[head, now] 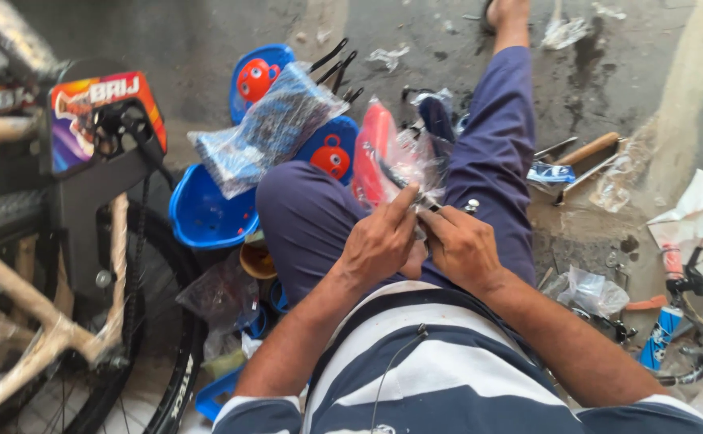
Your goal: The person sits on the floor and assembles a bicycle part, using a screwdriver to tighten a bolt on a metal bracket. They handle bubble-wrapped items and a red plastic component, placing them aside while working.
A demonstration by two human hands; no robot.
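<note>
I sit on a concrete floor with my legs out, in dark blue trousers (319, 217). My left hand (379, 241) and my right hand (460, 245) meet over my lap. Both pinch a clear plastic bag (403, 165) that holds red plastic parts and a thin dark metal piece. The bag's lower end is hidden between my fingers. A small silver bolt (472, 206) shows just above my right hand.
A small bicycle (62, 265) with a black chain guard stands at left. Blue plastic baskets (207, 213) and a wrapped bundle (267, 128) lie ahead. A wooden-handled tool (588, 149), plastic wrappers (592, 291) and a blue bike part (661, 336) lie at right.
</note>
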